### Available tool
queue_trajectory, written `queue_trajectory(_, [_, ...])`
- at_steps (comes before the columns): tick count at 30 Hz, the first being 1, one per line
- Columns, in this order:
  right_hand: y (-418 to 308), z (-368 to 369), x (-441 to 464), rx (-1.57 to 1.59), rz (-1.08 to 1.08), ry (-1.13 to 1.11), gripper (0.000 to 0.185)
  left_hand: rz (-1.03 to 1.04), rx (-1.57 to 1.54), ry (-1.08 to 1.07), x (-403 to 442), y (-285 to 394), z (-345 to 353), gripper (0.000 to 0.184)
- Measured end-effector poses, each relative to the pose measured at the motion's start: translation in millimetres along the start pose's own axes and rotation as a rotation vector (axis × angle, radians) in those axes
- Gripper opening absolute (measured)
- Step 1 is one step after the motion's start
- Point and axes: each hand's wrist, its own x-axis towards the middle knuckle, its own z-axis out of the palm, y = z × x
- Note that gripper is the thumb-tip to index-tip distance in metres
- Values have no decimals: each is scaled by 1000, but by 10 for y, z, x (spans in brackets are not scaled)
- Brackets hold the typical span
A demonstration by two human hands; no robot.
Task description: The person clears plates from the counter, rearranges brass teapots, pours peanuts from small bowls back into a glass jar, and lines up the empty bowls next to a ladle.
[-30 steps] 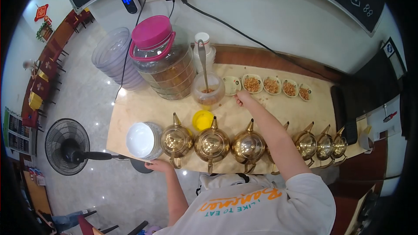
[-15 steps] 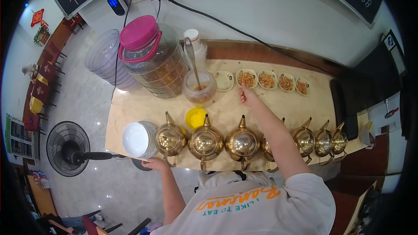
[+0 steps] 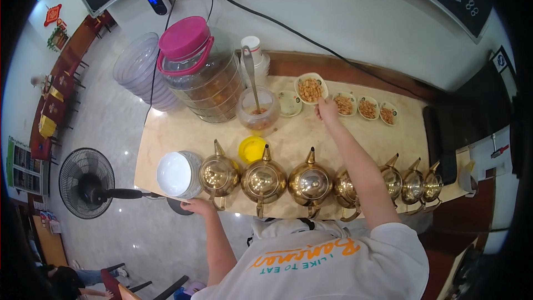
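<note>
My right hand point(image 3: 326, 110) pinches the near edge of a small pale dish of peanuts point(image 3: 310, 89), raised above the table and tilted. Right of it, several similar dishes of peanuts point(image 3: 368, 108) stand in a row. A dish with no peanuts showing point(image 3: 290, 104) sits to the left, beside a clear glass bowl point(image 3: 259, 112) with a ladle point(image 3: 249, 69) in it. My left hand point(image 3: 199, 206) rests at the table's front edge, fingers extended, just below a stack of white bowls point(image 3: 175, 174). It holds nothing that I can see.
Several brass teapots point(image 3: 264, 181) line the table's front edge under my right forearm. A yellow bowl point(image 3: 253, 149) stands behind them. A large jar with a pink lid point(image 3: 185, 38) and stacked clear basins point(image 3: 137, 66) are at back left. A fan point(image 3: 89, 189) stands left.
My right hand, closed at the near edge of the peanut dish before, has lifted it off the table. My left hand stays at the table edge. The view has shifted slightly.
</note>
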Motion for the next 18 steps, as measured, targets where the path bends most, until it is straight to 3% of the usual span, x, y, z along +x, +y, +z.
queue_trajectory(4, [-573, 6, -215, -192, -333, -68, 30, -13, 4, 7, -22, 29, -1, 40])
queue_trajectory(10, [-1196, 215, -439, -453, -389, -291, 30, -44, 2, 24, -51, 68, -4, 41])
queue_trajectory(16, [-1481, 402, -576, -607, -413, -375, 30, -2, -5, 35, -3, -9, 4, 43])
queue_trajectory(18, [-1477, 462, -576, -695, -501, -302, 31, 1, 15, 48, -3, -22, 7, 43])
